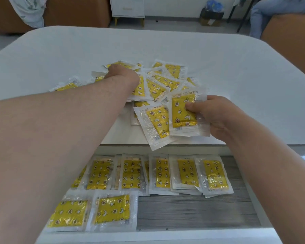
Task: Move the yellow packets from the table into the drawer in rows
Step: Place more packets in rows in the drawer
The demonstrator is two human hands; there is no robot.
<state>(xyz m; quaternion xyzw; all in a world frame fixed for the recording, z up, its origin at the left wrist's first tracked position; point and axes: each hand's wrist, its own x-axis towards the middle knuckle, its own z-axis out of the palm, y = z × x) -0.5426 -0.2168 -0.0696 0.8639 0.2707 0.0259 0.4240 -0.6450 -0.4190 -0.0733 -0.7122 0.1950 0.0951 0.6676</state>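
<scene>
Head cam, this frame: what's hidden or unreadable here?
All head view.
1. left hand: fingers hidden behind its own wrist, over the pile; grip unclear.
2. held packets in right hand: overlap hides the count.
3. drawer: left part covered by the left forearm.
4. Packet print: too small, blurred.

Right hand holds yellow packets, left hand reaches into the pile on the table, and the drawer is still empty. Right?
Wrong on the drawer: the head view shows rows of packets already in it. Right hand and left hand are as stated.
</scene>
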